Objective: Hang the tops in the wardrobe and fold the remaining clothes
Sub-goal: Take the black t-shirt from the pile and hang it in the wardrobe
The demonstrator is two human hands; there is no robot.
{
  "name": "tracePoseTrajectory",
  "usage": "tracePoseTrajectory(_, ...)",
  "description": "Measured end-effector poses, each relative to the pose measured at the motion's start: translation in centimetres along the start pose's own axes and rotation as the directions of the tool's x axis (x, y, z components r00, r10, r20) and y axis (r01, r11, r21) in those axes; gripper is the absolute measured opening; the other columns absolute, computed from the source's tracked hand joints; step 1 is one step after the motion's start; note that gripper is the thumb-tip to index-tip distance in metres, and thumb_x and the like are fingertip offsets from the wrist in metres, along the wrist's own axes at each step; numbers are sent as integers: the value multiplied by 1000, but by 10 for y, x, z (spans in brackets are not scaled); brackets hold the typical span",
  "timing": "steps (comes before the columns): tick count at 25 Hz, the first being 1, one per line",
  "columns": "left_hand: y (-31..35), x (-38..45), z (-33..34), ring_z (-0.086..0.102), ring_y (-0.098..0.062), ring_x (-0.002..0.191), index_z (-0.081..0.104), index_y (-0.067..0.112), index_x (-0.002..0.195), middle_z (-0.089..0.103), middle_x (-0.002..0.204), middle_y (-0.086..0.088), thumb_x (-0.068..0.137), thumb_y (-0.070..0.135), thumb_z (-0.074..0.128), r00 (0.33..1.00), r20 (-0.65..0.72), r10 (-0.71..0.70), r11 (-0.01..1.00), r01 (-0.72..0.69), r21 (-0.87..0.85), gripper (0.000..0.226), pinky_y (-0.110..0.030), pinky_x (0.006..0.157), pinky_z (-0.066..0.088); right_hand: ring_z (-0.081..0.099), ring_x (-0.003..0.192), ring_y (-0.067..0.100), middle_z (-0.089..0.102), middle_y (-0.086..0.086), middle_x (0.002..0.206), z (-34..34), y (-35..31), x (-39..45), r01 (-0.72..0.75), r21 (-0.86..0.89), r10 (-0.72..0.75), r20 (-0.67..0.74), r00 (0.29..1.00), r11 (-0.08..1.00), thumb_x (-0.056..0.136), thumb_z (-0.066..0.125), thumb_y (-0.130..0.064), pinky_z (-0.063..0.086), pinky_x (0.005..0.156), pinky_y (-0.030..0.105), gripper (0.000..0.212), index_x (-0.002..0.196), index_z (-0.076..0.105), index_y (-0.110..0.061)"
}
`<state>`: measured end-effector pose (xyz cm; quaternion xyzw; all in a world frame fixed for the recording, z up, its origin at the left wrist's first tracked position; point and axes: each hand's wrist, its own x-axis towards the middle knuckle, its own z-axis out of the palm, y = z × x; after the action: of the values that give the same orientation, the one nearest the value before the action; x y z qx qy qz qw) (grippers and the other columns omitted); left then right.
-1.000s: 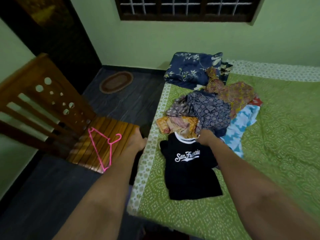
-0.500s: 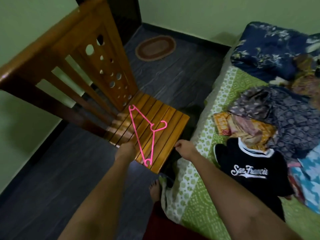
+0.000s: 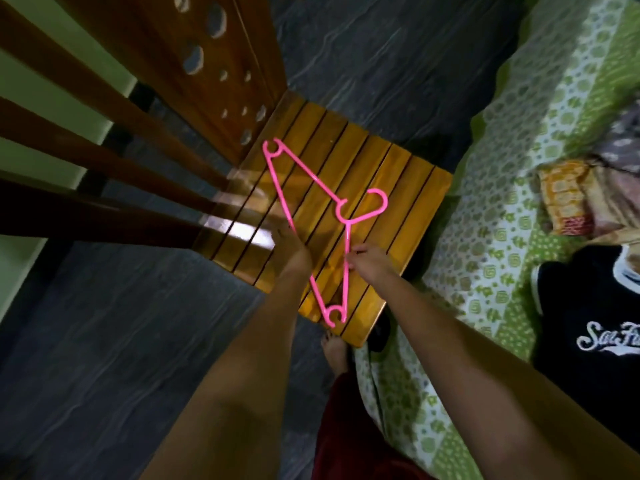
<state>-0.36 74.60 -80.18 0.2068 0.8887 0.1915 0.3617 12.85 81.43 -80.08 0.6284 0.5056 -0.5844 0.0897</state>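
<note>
A pink plastic hanger [image 3: 304, 174] lies flat on the slatted seat of a wooden chair [image 3: 391, 188]. My left hand [image 3: 294, 251] rests on the hanger's long bar, its fingers blurred against the seat. My right hand [image 3: 369, 263] pinches the hanger's near arm just below the hook. A black T-shirt with white lettering [image 3: 588, 299] lies spread on the bed at the right edge. A pile of patterned clothes [image 3: 568, 199] lies beyond it.
The chair's tall carved back [image 3: 194, 57] rises at the left. The bed with a green patterned sheet [image 3: 519, 168] stands close to the chair's right side. Dark floor [image 3: 104, 341] surrounds the chair, and my bare foot [image 3: 334, 351] stands beside the seat's front corner.
My view has swung from the bed down to the chair. My right hand left the black T-shirt and came to the hanger; my left hand moved from the seat's edge onto the hanger.
</note>
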Motion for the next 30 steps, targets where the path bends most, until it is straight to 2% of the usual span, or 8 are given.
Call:
tracePoseTrajectory(5, 12, -8, 8, 66, -29, 83, 58, -1, 101, 65, 86, -14, 83, -2, 64, 976, 212, 43, 994, -21, -107, 19, -39, 66, 54, 55, 51, 4, 55, 4, 70, -23, -9, -20, 23, 445, -54, 57, 997, 895, 97, 53, -22, 46, 59, 20, 26, 71, 52, -17)
tracePoseTrajectory(8, 54, -42, 27, 58, -13, 44, 51, 11, 67, 55, 47, 5, 81, -11, 64, 935, 341, 95, 977, -22, -211, 29, -26, 43, 50, 43, 32, -1, 54, 1, 63, -76, -3, -44, 87, 639, -3, -132, 991, 764, 96, 54, -34, 35, 36, 13, 26, 76, 52, -17)
tracePoseTrajectory(11, 112, -100, 79, 55, -14, 49, 47, 10, 85, 51, 63, -5, 78, -8, 65, 884, 454, 116, 989, -62, -133, 27, -23, 43, 49, 34, 27, 1, 57, 1, 54, -160, 52, -67, 187, 725, 49, -291, 955, 663, 97, 53, -30, 25, 31, 14, 28, 73, 55, -15)
tracePoseTrajectory(14, 168, -161, 153, 61, -19, 77, 52, 13, 104, 61, 88, -8, 69, 15, 81, 804, 537, 255, 952, -306, 6, 45, -34, 72, 53, 29, 25, 1, 55, -3, 41, -251, 131, -98, 258, 794, 115, -378, 918, 551, 98, 51, -16, 20, 30, 13, 29, 70, 54, -11)
tracePoseTrajectory(17, 222, -220, 231, 59, -23, 100, 53, 6, 118, 59, 110, -9, 79, 26, 75, 645, 611, 459, 752, -649, 119, 49, -32, 87, 46, 36, 28, 1, 52, -6, 37, -335, 216, -122, 322, 815, 247, -479, 842, 482, 99, 48, -17, 25, 33, 11, 30, 69, 53, -13)
tracePoseTrajectory(21, 276, -261, 319, 43, -29, 123, 40, 18, 137, 41, 140, -3, 92, 26, 58, 453, 729, 513, 230, -891, 392, 50, -45, 93, 46, 40, 31, -1, 48, -9, 35, -418, 322, -125, 318, 843, 408, -499, 765, 434, 98, 50, -22, 26, 38, 14, 30, 68, 52, -18)
tracePoseTrajectory(24, 300, -252, 354, 36, -26, 131, 35, 19, 141, 36, 146, -1, 97, 29, 48, 530, 726, 438, 41, -819, 573, 47, -45, 92, 43, 42, 33, -1, 50, -10, 37, -446, 372, -116, 268, 836, 398, -479, 782, 479, 97, 50, -21, 26, 39, 14, 29, 68, 52, -19)
tracePoseTrajectory(30, 319, -231, 352, 37, -31, 133, 44, 11, 138, 37, 145, -10, 100, 46, 37, 791, 515, 331, 46, -559, 828, 53, -40, 95, 42, 50, 42, 1, 60, -6, 47, -460, 404, -103, 222, 837, 287, -402, 870, 500, 97, 51, -19, 38, 46, 15, 26, 74, 60, -12)
